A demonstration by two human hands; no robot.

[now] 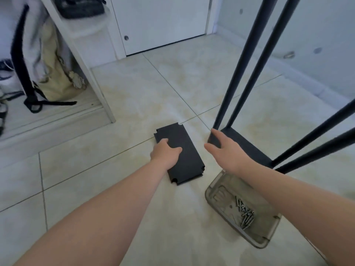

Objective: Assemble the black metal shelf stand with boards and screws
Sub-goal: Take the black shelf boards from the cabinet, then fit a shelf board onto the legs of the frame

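head view: a stack of black boards lies flat on the pale tiled floor, just left of the black metal stand. the stand is upright, its slim poles rising out of the frame from a black base board on the floor. the left hand is on the stack's left long edge, with the thumb laid across the top and the fingers bent down onto it, gripping the stack. the right hand is spread with straight, parted fingers and holds nothing; its fingertips are at the near left corner of the base board (contact cannot be told). under the right forearm a smoky clear tray sits on the floor, with a heap of screws in its near right corner. at far left a beige bag is slumped under a white shelf unit.
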